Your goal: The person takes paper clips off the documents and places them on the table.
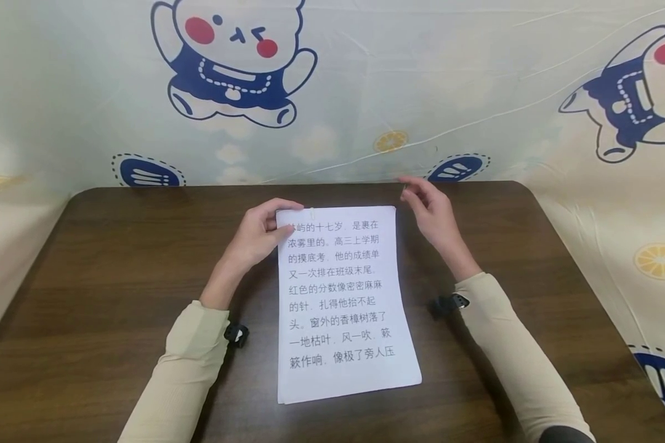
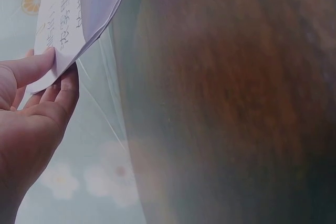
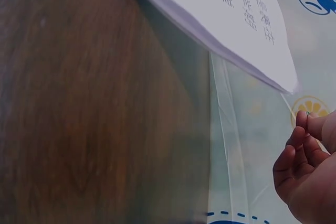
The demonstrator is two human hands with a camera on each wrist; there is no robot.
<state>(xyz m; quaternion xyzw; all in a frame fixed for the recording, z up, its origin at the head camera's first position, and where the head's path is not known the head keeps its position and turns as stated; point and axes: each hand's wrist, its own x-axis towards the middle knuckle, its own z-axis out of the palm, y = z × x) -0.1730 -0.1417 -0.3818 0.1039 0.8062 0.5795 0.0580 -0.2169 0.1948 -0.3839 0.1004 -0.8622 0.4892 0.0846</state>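
A stack of white paper sheets (image 1: 338,295) printed with large Chinese characters lies lengthwise in front of the person. My left hand (image 1: 263,234) grips its top left corner, thumb on the printed face and fingers behind, as the left wrist view also shows. A small pale yellowish paper clip (image 1: 313,214) sits on the top edge, just right of that thumb. Beyond the top right corner, my right hand (image 1: 432,212) is apart from the paper. Its thumb and forefinger pinch a tiny thin greenish piece (image 3: 308,113), mostly hidden by the fingertips.
The dark brown wooden table (image 1: 116,295) extends around the paper. Behind it hangs a pale cloth (image 1: 354,92) with cartoon figures and orange slices, reaching down to the table's far edge. Dark wrist-worn devices (image 1: 236,334) are on both sleeves.
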